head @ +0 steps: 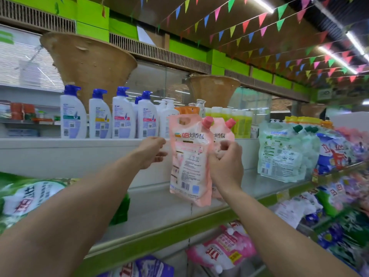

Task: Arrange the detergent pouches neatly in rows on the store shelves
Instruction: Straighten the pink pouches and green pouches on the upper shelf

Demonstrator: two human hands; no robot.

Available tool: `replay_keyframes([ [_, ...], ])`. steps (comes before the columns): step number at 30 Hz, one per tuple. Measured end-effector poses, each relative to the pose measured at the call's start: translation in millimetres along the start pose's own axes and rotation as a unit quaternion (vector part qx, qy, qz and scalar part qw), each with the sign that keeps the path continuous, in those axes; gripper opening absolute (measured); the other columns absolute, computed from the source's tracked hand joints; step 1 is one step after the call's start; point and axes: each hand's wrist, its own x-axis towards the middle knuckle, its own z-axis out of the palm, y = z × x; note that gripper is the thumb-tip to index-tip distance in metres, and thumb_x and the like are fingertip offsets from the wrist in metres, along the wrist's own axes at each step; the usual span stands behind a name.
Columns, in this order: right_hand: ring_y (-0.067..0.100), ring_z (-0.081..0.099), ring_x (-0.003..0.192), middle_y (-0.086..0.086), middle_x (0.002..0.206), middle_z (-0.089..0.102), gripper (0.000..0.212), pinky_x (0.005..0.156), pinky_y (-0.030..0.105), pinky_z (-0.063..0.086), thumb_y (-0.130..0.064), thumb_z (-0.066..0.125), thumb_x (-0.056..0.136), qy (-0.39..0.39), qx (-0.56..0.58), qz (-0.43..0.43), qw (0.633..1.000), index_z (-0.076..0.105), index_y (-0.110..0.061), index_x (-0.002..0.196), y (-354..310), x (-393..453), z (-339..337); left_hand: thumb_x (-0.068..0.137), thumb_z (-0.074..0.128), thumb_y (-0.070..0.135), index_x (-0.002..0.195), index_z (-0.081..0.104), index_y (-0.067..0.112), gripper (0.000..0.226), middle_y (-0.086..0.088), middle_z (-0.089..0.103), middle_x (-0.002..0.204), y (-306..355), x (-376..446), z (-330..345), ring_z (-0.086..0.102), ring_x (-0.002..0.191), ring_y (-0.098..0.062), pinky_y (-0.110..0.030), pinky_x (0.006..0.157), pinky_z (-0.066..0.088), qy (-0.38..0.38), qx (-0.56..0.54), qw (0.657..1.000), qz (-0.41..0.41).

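Note:
Two pale pink detergent pouches with pink caps hang upright over the middle shelf [159, 208]. The front pouch [189, 156] overlaps the second pouch [221, 134] behind it. My right hand [225, 162] grips the front pouch's right edge with curled fingers, and it may hold the rear one too. My left hand [152, 154] hovers just left of the front pouch, fingers loosely curled, holding nothing. Green-capped clear pouches [281, 152] stand in a row farther right on the same shelf.
White shampoo bottles [107, 116] with blue pumps line the upper shelf. A green and white bag [30, 200] lies at the shelf's left end. Blue, purple and pink detergent bags [221, 250] fill the lower shelves and far right.

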Motion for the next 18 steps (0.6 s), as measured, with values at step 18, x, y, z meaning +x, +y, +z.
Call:
replay_keyframes([
  [18,0.019,0.044,0.119,0.0,0.126,0.049,0.051,0.099,0.036,0.042,-0.043,0.062,0.082,-0.395,-0.088,-0.298,0.864,0.052,-0.023,0.128,-112.9,-129.3,41.3,0.091,0.057,0.027,0.106,0.065,0.005,0.028,-0.011,0.062,0.095,19.4,-144.4,-189.8,0.056,0.088,-0.027,-0.031,0.077,0.041,0.255,0.398,0.881,0.029],
])
